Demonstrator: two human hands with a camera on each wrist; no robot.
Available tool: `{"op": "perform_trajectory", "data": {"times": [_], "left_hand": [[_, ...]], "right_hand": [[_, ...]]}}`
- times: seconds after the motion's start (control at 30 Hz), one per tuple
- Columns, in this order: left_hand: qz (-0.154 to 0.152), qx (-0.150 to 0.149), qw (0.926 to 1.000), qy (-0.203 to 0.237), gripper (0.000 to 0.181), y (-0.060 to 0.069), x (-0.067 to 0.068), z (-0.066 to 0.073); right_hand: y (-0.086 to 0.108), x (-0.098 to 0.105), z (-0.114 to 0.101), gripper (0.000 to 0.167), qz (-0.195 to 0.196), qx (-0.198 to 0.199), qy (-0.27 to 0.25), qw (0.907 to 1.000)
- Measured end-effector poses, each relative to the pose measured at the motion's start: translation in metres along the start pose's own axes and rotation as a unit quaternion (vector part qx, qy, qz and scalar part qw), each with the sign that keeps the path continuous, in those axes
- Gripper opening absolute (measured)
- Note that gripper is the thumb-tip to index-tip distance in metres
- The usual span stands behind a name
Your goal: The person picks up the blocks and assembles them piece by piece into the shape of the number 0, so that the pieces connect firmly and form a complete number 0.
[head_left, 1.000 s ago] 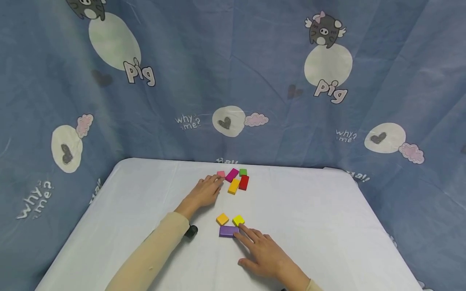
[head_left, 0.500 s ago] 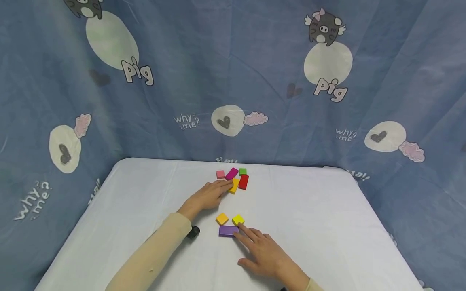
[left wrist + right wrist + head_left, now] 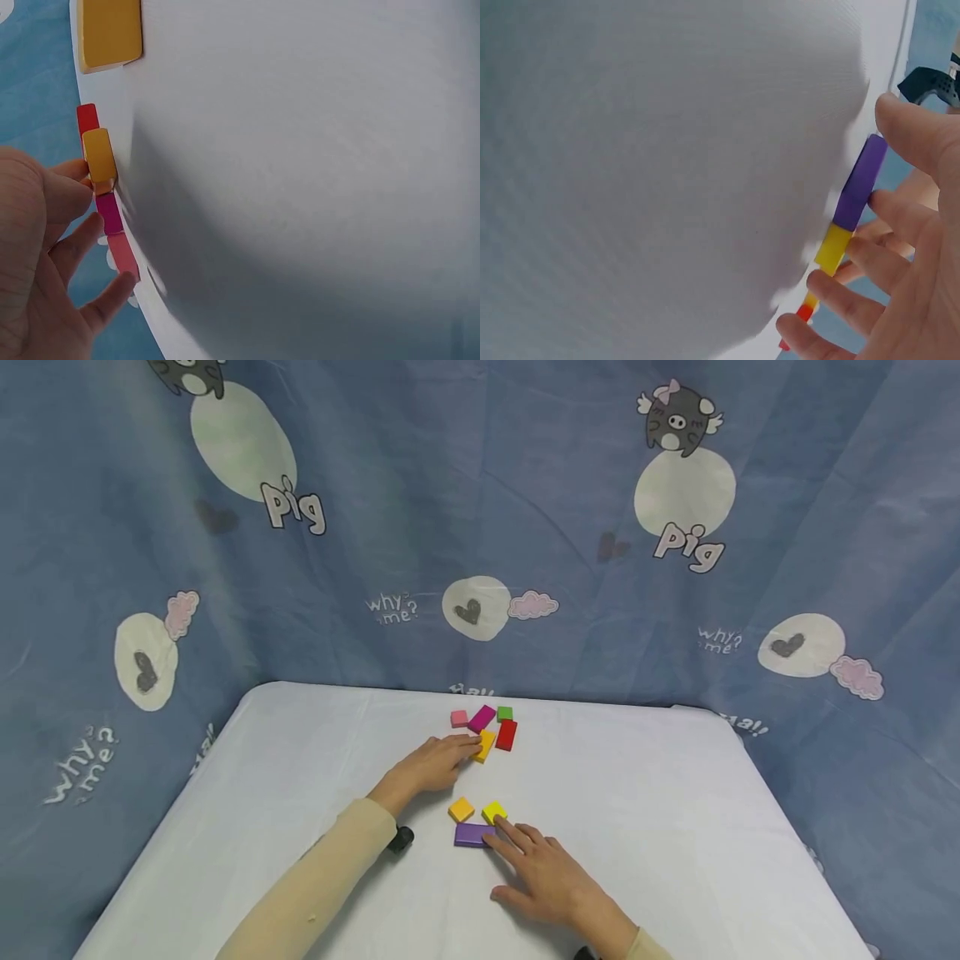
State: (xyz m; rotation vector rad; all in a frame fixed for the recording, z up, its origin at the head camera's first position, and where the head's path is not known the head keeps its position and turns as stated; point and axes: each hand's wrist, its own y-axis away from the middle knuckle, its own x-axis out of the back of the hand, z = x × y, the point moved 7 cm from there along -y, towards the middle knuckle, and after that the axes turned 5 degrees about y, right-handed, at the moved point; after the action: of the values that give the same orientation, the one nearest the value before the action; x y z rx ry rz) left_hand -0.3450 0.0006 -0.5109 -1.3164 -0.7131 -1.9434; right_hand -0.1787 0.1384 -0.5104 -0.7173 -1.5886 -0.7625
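Note:
In the head view, my left hand reaches to the far group, its fingertips on the orange-yellow block. That block stands beside the extended fingers in the left wrist view; the thumb does not visibly grip it. My right hand lies at the near group with spread fingers, one fingertip at the purple block and another at the yellow block. Left of the yellow block is a light orange block, untouched.
Around the far group are a pink block, a magenta block, a green block and a red block. A white cloth covers the table, with a patterned blue curtain behind it.
My left hand has moved right from beside the pink block to the orange-yellow one, uncovering the pink block. My right hand has stayed in nearly the same place.

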Motion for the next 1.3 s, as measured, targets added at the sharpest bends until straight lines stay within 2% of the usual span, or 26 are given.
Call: {"op": "perform_trajectory", "data": {"times": [0.47,0.8,1.07,1.3], "left_hand": [[0.052,-0.028,0.9982,-0.008,0.031,0.007,0.004,0.001],[0.031,-0.006,0.9995,0.005,0.041,0.009,0.001,0.001],[0.048,0.0,0.9988,0.012,0.033,0.008,0.008,0.0],[0.062,-0.008,0.9977,0.028,0.029,0.01,0.006,-0.002]], "right_hand": [[-0.002,0.001,0.002,0.068,-0.008,-0.007,0.006,0.9999],[-0.001,0.003,0.001,0.068,-0.007,-0.002,0.013,0.9999],[-0.003,0.004,0.003,0.067,0.0,0.003,0.014,0.9999],[-0.003,0.001,0.003,0.068,-0.008,0.0,0.002,1.0]]}}
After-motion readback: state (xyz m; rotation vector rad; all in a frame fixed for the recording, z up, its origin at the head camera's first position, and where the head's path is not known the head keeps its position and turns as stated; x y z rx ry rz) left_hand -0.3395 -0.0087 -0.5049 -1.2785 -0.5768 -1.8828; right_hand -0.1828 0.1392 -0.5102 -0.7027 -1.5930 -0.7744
